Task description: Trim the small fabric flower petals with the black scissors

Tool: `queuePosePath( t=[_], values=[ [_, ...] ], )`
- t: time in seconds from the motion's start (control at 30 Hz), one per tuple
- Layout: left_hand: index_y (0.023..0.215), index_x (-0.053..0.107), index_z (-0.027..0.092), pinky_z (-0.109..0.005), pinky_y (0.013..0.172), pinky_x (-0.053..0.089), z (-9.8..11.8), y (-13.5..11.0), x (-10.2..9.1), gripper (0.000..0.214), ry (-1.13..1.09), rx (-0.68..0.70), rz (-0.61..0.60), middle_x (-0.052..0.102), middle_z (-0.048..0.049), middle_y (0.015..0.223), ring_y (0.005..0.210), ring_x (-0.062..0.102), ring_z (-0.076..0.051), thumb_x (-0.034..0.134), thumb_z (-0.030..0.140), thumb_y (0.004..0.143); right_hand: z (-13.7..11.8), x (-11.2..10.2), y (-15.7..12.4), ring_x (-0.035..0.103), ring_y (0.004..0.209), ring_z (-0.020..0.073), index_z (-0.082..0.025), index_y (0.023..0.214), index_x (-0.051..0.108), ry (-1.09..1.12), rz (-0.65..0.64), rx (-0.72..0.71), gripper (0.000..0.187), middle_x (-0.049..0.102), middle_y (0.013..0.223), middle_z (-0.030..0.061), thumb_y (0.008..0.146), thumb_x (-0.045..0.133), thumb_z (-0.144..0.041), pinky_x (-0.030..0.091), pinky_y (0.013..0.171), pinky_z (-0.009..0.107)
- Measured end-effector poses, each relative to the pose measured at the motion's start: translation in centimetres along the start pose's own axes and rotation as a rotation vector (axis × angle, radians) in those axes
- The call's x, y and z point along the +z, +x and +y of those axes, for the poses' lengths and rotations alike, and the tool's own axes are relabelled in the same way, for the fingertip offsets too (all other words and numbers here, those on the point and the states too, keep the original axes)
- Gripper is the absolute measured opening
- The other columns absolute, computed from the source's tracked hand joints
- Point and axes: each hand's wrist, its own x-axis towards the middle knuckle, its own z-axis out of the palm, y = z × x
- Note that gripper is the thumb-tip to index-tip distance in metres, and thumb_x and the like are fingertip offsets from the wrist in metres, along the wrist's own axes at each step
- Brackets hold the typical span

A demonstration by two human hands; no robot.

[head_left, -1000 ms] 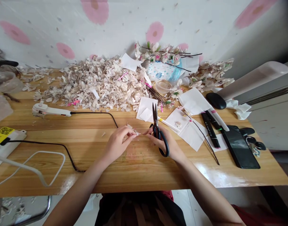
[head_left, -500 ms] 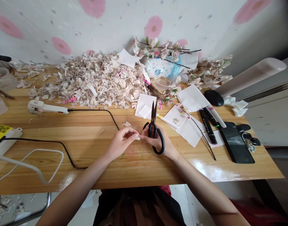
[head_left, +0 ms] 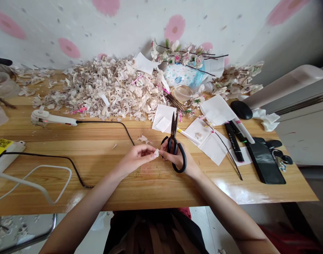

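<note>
Between the fingertips of my left hand (head_left: 136, 157) is a small white petal-like piece (head_left: 156, 152), pinched above the table. My right hand (head_left: 184, 162) is wrapped about black-handled scissors (head_left: 174, 139), whose blades point away from me and look nearly closed. The right thumb and fingertip reach to the white piece's edge; whether they grip it too I cannot tell. Beyond my left hand lies a loose whitish scrap (head_left: 144, 138) on the wood.
A large heap of pale shavings (head_left: 111, 90) fills the back. Flowering twigs (head_left: 182, 56) lie over a tissue pack (head_left: 177, 74). A glue gun (head_left: 54, 119) with its cord lies left. White papers (head_left: 214, 143), black markers (head_left: 234, 143) and a phone (head_left: 267, 160) are at right.
Both hands stay close together above the table. The small white piece now shows more clearly between the fingertips, its angle slightly changed. The camera view has shifted a little.
</note>
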Motion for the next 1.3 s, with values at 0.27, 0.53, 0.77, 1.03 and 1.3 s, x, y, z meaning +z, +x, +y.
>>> queuePosePath(
  t=[0.27,0.53,0.77,1.03,1.3],
  values=[
    [0.075,0.062,0.016,-0.025,0.078,0.046,0.4,-0.3,0.1,0.022,-0.071,0.022,0.000,0.063,0.0026,0.076,0.078,0.061,-0.012,0.075,0.033,0.073,-0.3,0.0,-0.2,0.051,0.058,0.0124,-0.019,0.085,0.052,0.019,-0.025,-0.001,0.035,0.058,0.074,-0.0008,0.074,0.076,-0.043,0.041,0.056,0.028],
    [0.077,0.064,0.016,-0.029,0.076,0.051,0.0,0.1,-0.2,0.022,-0.099,0.086,0.025,0.069,-0.0013,0.075,0.074,0.065,-0.015,0.073,0.036,0.075,-0.6,0.0,-0.4,0.050,0.058,0.0124,-0.018,0.083,0.054,-0.010,-0.044,-0.003,0.034,0.056,0.071,-0.0014,0.074,0.076,-0.042,0.040,0.056,0.028],
    [0.075,0.065,0.018,-0.024,0.075,0.048,0.0,0.0,-0.2,0.016,-0.062,0.165,0.120,0.065,0.0019,0.072,0.074,0.062,-0.013,0.072,0.031,0.076,-1.1,0.1,-0.4,0.048,0.059,0.0121,-0.018,0.081,0.053,-0.031,-0.051,0.007,0.028,0.055,0.071,-0.0016,0.076,0.074,-0.037,0.039,0.057,0.027],
    [0.078,0.067,0.017,-0.028,0.074,0.049,-0.5,0.2,-0.6,0.015,0.088,0.173,0.263,0.071,-0.0030,0.082,0.078,0.064,-0.017,0.072,0.031,0.074,-0.8,0.1,-0.4,0.049,0.060,0.0122,-0.019,0.082,0.052,-0.005,-0.034,-0.001,0.027,0.056,0.072,-0.0019,0.077,0.073,-0.035,0.039,0.058,0.027],
    [0.093,0.069,0.018,-0.028,0.074,0.050,-0.9,-0.3,0.5,0.019,0.272,0.286,0.234,0.073,-0.0061,0.092,0.082,0.066,-0.018,0.059,0.033,0.087,-1.2,0.1,-0.2,0.048,0.061,0.0128,-0.019,0.081,0.052,-0.003,0.062,-0.012,0.037,0.059,0.073,-0.0004,0.070,0.078,-0.043,0.039,0.058,0.027]
  ],
)
